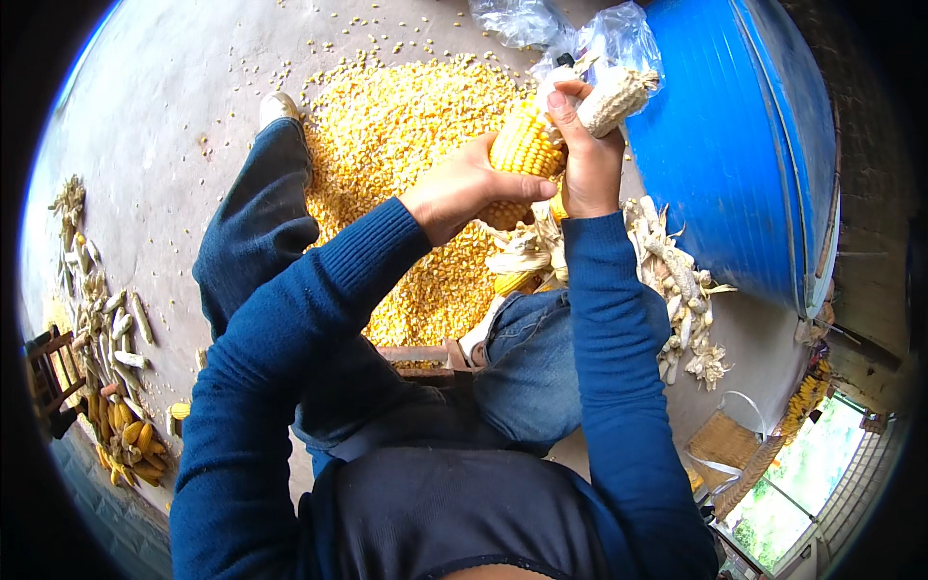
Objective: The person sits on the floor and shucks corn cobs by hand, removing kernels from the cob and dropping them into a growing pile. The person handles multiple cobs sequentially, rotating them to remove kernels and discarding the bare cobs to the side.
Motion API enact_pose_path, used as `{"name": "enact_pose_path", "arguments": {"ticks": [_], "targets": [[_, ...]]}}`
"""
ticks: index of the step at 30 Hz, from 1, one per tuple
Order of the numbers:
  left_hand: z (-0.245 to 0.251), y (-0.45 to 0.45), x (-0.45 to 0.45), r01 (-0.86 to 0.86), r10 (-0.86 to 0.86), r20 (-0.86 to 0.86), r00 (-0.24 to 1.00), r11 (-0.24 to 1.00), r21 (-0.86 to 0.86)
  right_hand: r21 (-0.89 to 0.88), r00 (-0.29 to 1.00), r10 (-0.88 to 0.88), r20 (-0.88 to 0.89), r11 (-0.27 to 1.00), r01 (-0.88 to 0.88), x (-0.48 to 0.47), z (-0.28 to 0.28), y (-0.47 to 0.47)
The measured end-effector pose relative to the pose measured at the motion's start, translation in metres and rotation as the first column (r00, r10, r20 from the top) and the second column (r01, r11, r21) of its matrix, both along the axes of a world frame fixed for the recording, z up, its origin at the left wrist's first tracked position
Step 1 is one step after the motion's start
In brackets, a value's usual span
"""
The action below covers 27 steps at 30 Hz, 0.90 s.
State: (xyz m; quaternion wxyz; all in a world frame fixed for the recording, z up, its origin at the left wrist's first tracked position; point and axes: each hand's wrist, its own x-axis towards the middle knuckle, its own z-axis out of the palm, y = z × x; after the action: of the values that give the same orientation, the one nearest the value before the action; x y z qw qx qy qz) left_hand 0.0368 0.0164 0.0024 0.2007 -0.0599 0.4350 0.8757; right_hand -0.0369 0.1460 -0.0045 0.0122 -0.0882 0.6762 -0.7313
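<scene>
My left hand (464, 181) grips an ear of corn (523, 145) whose yellow kernels face up, its thumb lying across the lower end. A bare corn cob (616, 101) is held in my right hand (596, 174), against the upper part of the ear. Pale cob surface shows around the ear's far end, partly hidden by my right fingers. Below both hands spreads a large pile of loose corn kernels (406, 123) on the floor. More unshelled ears with husk bits (518, 264) lie under my right wrist, by my right knee.
A big blue plastic drum (714, 145) stands at the right, clear plastic bags (616, 36) beside it. Bare cobs (681, 290) are heaped near its base. On the left lie more cobs (119, 326) and several corn ears (130, 438). A woven basket (725, 442) sits at lower right.
</scene>
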Motion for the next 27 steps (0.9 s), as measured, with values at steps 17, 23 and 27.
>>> {"name": "enact_pose_path", "arguments": {"ticks": [17, 23, 27], "targets": [[-0.019, 0.001, -0.003, -0.197, 0.008, -0.242, 0.97, 0.607, -0.77, 0.029, 0.991, 0.079, 0.106, 0.996, -0.082, 0.014, -0.002, -0.008], [-0.026, 0.007, 0.0, -0.457, -0.281, -0.424, 0.861, -0.061, -0.887, -0.306, 0.885, 0.307, 0.351, 0.93, -0.201, 0.011, 0.007, -0.008], [-0.027, 0.019, 0.002, -0.453, -0.313, -0.381, 0.87, -0.201, -0.868, -0.137, 0.961, 0.089, 0.262, 0.989, -0.055, 0.018, -0.008, -0.015]]}}
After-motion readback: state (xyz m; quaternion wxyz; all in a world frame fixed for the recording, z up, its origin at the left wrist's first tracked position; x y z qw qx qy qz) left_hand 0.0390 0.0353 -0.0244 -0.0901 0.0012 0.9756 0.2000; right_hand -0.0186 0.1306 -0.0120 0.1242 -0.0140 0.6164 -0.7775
